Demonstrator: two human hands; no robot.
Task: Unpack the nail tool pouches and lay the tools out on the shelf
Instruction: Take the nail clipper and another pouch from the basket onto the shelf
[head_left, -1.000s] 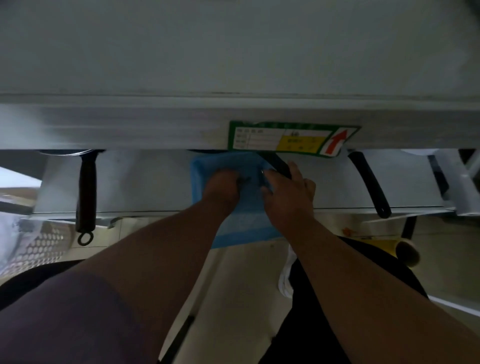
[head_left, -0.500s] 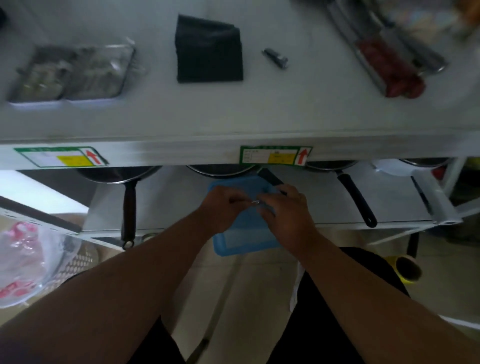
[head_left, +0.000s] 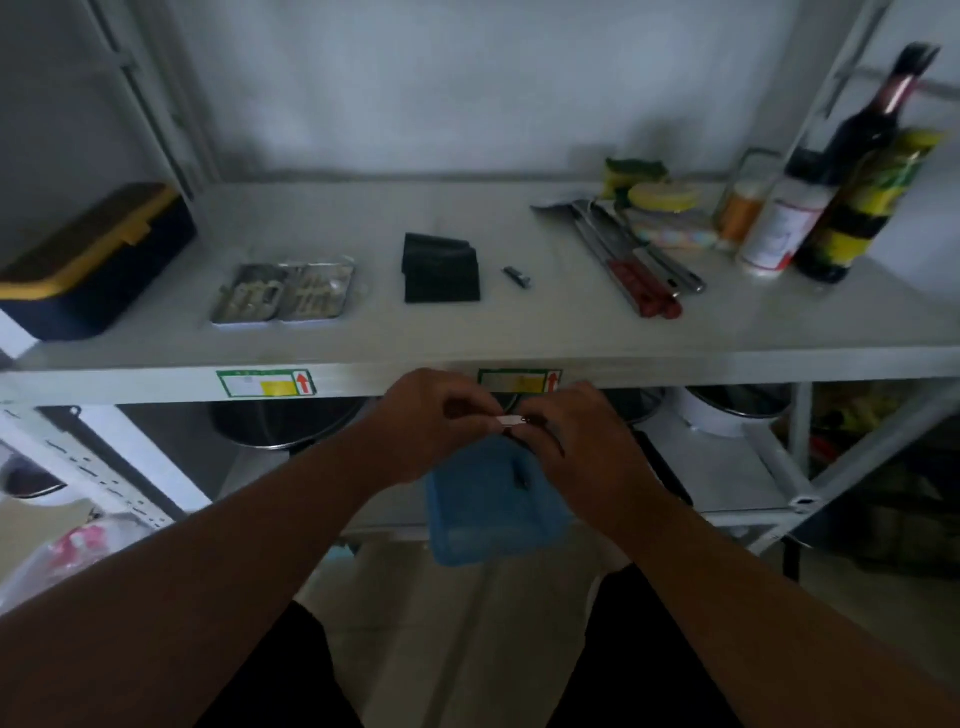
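I see both hands held up just in front of the edge of the white shelf (head_left: 467, 332). My left hand (head_left: 431, 426) has its fingers curled and pinches one end of a small silver tool (head_left: 510, 420). My right hand (head_left: 576, 441) pinches the other end of the same tool, and its fingers are curled too. I cannot tell what kind of tool it is, because it is small and a bit blurry. A blue pouch (head_left: 493, 514) hangs down below the two hands, and my right hand seems to hold its top. On the shelf lies an open metal case (head_left: 284, 295) with little tools inside. Beside it, to the right, lies a black pouch (head_left: 440, 269), and near that is one small dark tool (head_left: 517, 276) lying alone. A black and yellow box (head_left: 88, 260) sits at the far left. On the right lie knives with red handles (head_left: 639, 270), and bottles (head_left: 831, 197) stand in the corner.
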